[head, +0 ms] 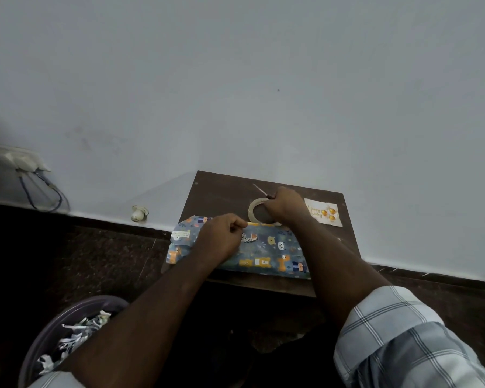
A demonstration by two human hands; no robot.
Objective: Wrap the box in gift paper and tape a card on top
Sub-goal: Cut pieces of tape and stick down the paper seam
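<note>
- The left hand (221, 236) is curling, pinching the paper (266, 253) at frame centre.
- The right hand (284, 207) is gripping the tape (254, 210) beside the card (323, 212).

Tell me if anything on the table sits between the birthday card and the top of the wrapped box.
Yes. The tape roll and the right hand gripping it lie between the birthday card, at the table's far right, and the wrapped box. The left hand also rests on the box's top.
</note>
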